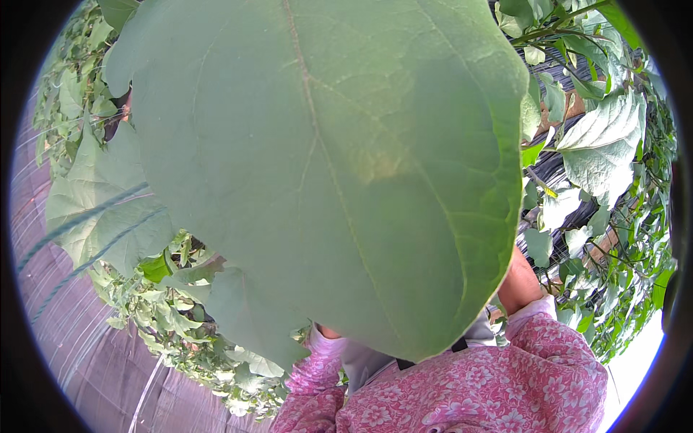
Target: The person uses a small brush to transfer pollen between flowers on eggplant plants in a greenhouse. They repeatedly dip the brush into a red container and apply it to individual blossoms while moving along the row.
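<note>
A large green leaf [325, 178] hangs close before the camera and covers the middle of the view. At its lower right edge the bare wrist of my right arm [521, 284] shows below a pink floral sleeve; the right hand is hidden behind the leaf. Of my left arm only a small bit of skin [328, 331] shows at the pink cuff, under the leaf's lower edge, and the left hand is hidden too. Whether either hand holds anything cannot be seen.
Broad-leaved plants [601, 146] stand on the right over dark sheeting. More foliage [173, 325] runs along the lower left. Green twisted strings [81, 219] cross a big leaf at the left. Purplish-brown ground sheeting [108, 368] lies beyond, with a thin white line on it.
</note>
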{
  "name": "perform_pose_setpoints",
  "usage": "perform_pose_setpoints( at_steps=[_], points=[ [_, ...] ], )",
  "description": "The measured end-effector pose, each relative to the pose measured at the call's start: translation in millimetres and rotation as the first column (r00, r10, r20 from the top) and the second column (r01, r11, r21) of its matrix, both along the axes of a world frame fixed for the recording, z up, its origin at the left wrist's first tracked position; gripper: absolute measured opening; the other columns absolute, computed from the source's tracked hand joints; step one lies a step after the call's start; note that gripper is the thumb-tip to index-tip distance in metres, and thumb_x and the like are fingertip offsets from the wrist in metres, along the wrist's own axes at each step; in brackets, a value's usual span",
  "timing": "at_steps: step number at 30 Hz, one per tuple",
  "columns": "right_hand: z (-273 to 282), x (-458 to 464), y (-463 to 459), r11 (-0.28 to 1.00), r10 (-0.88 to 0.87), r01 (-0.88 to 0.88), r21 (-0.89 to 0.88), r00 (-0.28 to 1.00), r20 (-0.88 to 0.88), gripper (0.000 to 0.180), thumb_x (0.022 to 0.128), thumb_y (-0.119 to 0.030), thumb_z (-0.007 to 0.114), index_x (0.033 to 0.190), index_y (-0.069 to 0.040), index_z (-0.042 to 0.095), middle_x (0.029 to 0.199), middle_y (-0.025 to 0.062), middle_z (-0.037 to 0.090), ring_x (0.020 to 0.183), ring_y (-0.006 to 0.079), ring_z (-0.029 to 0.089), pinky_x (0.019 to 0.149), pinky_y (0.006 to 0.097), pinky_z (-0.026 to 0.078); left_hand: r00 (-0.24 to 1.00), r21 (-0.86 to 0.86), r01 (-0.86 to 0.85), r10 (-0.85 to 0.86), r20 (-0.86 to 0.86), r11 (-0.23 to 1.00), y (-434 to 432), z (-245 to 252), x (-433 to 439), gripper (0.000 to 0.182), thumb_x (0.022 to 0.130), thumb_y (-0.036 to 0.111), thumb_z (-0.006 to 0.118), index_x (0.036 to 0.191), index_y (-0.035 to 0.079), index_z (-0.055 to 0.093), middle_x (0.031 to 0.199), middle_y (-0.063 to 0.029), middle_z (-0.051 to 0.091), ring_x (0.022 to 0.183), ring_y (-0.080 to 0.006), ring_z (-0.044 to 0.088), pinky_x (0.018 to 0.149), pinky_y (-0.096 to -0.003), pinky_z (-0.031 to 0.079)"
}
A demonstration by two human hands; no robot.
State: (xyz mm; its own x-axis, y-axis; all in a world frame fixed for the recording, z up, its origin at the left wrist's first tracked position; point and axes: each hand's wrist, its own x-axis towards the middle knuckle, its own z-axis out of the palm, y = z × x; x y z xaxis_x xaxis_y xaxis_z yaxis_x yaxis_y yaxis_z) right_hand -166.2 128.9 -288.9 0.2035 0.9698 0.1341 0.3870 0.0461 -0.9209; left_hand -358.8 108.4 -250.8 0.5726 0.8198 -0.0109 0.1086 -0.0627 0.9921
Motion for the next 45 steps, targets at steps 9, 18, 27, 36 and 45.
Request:
perform_pose_setpoints(
  at_steps=[9,18,27,36,45],
  points=[
    [70,0,4,0.935,0.170,-0.280,0.217,0.892,0.418,0.021,0.087,-0.007,0.075,0.105,-0.002,0.067,0.088,0.0096,0.068,0.069,0.0245,0.065,0.061,0.0345,0.051,0.981,-0.085,-0.194,0.192,-0.030,0.977,-24,9,-42,0.087,0.068,0.017,0.095,0.139,0.004,0.045,0.161,-0.0331,0.028,0.150,-0.0434,0.032,0.117,-0.0488,0.035],
    [124,-31,-25,0.855,0.441,-0.408,0.320,0.897,-0.035,0.047,0.097,-0.053,0.063,0.087,-0.008,0.061,0.067,0.0030,0.057,0.055,0.0201,0.061,0.046,0.0317,0.046,0.874,-0.004,-0.485,0.485,-0.027,0.875,-83,16,-93,0.086,0.068,0.017,0.094,0.138,0.004,0.047,0.160,-0.0294,0.033,0.148,-0.0413,0.037,0.117,-0.0510,0.035],
    [134,-113,-13,0.453,0.880,-0.789,0.416,0.470,-0.066,0.039,0.094,-0.039,0.074,0.085,-0.002,0.066,0.063,0.0017,0.056,0.052,0.0182,0.059,0.042,0.0288,0.045,0.551,0.040,-0.788,0.733,-0.399,0.615,-109,9,-183,0.073,0.067,0.031,0.097,0.120,-0.003,0.060,0.117,-0.0161,0.069,0.109,-0.0244,0.068,0.091,-0.0381,0.055],
    [115,-155,-21,0.369,0.927,-0.871,0.325,0.318,-0.201,0.036,0.089,-0.034,0.079,0.087,0.000,0.069,0.064,0.0043,0.059,0.054,0.0214,0.061,0.043,0.0304,0.042,0.617,-0.182,-0.786,0.737,-0.276,0.590,-105,-81,-251,0.068,0.068,0.011,0.090,0.128,0.005,0.059,0.121,-0.0147,0.065,0.113,-0.0345,0.063,0.097,-0.0408,0.051],
    [98,-220,-42,0.389,0.904,-0.835,0.390,0.264,-0.337,0.042,0.098,-0.039,0.070,0.083,0.000,0.067,0.062,0.0035,0.059,0.052,0.0189,0.061,0.040,0.0289,0.045,0.466,0.152,-0.830,0.817,-0.341,0.537,-145,-88,-292,0.077,0.066,0.010,0.092,0.132,0.002,0.054,0.137,-0.0177,0.057,0.124,-0.0339,0.059,0.105,-0.0419,0.048]
  ],
)
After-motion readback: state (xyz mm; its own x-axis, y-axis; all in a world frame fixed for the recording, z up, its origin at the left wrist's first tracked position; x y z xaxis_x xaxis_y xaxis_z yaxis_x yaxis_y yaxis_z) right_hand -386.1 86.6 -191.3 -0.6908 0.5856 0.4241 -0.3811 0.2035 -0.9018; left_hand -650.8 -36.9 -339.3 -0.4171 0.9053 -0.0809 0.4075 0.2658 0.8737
